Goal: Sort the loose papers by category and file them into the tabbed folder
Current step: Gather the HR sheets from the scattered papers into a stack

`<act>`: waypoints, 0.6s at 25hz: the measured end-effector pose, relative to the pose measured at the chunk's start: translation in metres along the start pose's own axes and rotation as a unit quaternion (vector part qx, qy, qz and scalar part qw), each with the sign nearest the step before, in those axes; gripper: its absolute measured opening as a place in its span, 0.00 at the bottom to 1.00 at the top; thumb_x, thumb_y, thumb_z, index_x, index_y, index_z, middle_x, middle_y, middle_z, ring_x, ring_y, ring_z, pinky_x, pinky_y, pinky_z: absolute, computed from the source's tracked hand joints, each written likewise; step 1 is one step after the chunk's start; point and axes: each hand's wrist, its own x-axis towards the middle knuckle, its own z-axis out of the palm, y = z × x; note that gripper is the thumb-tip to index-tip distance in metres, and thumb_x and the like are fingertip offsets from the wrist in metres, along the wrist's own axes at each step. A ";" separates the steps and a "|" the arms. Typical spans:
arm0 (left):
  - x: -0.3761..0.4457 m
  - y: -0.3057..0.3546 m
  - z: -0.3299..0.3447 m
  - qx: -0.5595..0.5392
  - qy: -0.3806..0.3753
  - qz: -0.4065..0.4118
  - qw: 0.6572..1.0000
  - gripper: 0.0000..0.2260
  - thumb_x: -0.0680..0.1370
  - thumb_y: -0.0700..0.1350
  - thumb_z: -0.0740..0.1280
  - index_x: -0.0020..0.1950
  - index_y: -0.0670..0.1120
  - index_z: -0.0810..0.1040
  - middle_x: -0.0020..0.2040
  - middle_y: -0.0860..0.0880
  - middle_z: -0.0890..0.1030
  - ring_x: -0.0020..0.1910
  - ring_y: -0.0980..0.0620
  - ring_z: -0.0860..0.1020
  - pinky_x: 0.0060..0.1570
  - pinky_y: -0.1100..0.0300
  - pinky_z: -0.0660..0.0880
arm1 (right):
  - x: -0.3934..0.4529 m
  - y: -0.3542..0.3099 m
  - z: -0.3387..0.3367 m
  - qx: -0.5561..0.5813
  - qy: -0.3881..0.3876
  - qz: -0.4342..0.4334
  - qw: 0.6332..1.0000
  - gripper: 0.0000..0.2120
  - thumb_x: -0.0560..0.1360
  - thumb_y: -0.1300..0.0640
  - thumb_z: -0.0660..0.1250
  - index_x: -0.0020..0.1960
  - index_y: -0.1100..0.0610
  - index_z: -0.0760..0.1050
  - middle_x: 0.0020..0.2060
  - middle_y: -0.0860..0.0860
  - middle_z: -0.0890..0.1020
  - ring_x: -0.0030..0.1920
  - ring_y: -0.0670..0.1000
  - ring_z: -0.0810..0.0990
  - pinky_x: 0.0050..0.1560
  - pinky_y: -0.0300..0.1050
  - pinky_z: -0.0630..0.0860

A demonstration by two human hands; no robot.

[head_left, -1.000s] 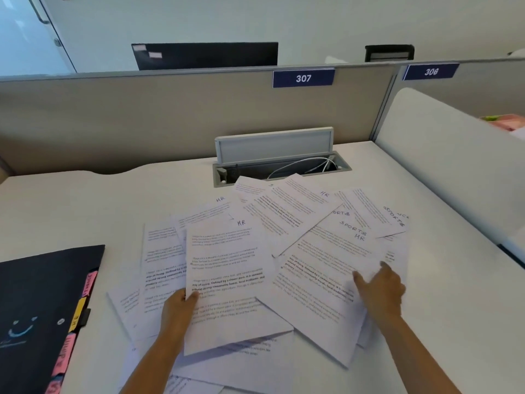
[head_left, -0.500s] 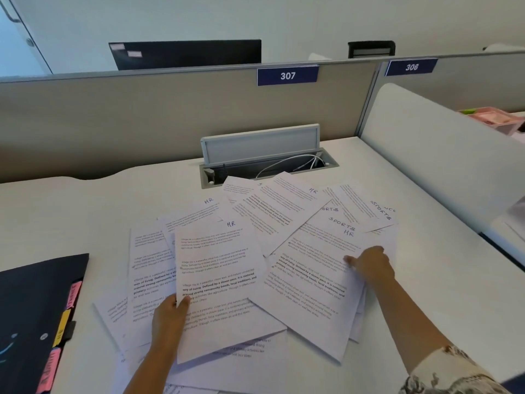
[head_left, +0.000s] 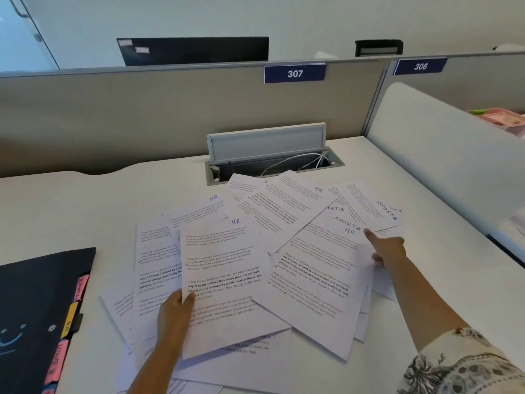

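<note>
Loose printed papers (head_left: 284,211) lie fanned across the white desk, hand-marked "HR" or "SPORTS" in their top corners. My left hand (head_left: 173,314) grips the left edge of the front HR sheet (head_left: 224,268), thumb on top. My right hand (head_left: 389,248) rests on the sheet marked "SPORTS HR" (head_left: 318,274), its index finger stretched out to that sheet's top right corner and the other fingers curled. The dark tabbed folder (head_left: 31,308) lies closed at the left, with pink and yellow tabs (head_left: 71,317) along its right edge.
An open cable box (head_left: 272,163) with white wires sits behind the papers. A grey partition (head_left: 142,115) bounds the desk at the back and a white side panel (head_left: 443,155) at the right. A pink tray (head_left: 502,120) stands beyond that panel.
My right hand has slid up the SPORTS HR sheet toward its top corner and stretched out its index finger. My left hand keeps its hold on the HR sheet.
</note>
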 end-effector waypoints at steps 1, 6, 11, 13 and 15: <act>0.000 0.000 0.000 0.000 0.000 0.002 1.000 0.07 0.79 0.42 0.60 0.47 0.42 0.76 0.38 0.46 0.79 0.37 0.47 0.77 0.31 0.60 0.70 | 0.002 0.001 -0.001 0.047 -0.031 0.023 0.998 0.26 0.69 0.41 0.69 0.51 0.63 0.67 0.31 0.58 0.76 0.23 0.51 0.76 0.29 0.43 0.72; -0.001 -0.002 -0.001 -0.006 0.001 0.005 1.000 0.06 0.79 0.43 0.60 0.48 0.45 0.76 0.40 0.47 0.80 0.38 0.47 0.78 0.33 0.59 0.72 | -0.008 0.007 0.000 0.061 -0.148 0.041 0.986 0.17 0.70 0.47 0.70 0.33 0.58 0.70 0.28 0.52 0.72 0.27 0.48 0.65 0.28 0.40 0.60; -0.002 -0.002 0.000 -0.013 0.000 0.004 1.000 0.06 0.79 0.43 0.60 0.48 0.45 0.75 0.40 0.47 0.80 0.40 0.45 0.79 0.36 0.57 0.74 | -0.040 0.009 0.000 0.056 -0.287 -0.015 0.956 0.11 0.71 0.56 0.71 0.48 0.61 0.75 0.40 0.55 0.81 0.36 0.53 0.78 0.35 0.44 0.77; -0.001 -0.002 -0.001 -0.011 0.001 0.005 1.000 0.07 0.79 0.43 0.60 0.46 0.44 0.76 0.40 0.46 0.80 0.39 0.45 0.79 0.34 0.58 0.73 | -0.049 0.016 0.003 0.008 -0.319 -0.034 0.947 0.11 0.71 0.60 0.70 0.53 0.62 0.76 0.47 0.58 0.82 0.43 0.56 0.81 0.37 0.45 0.81; -0.002 -0.002 -0.001 -0.007 0.001 0.008 1.000 0.07 0.79 0.43 0.60 0.46 0.43 0.77 0.39 0.46 0.80 0.38 0.46 0.78 0.33 0.59 0.71 | -0.047 0.020 0.004 -0.023 -0.232 -0.094 0.968 0.11 0.72 0.62 0.69 0.53 0.63 0.76 0.46 0.59 0.81 0.43 0.58 0.81 0.38 0.47 0.80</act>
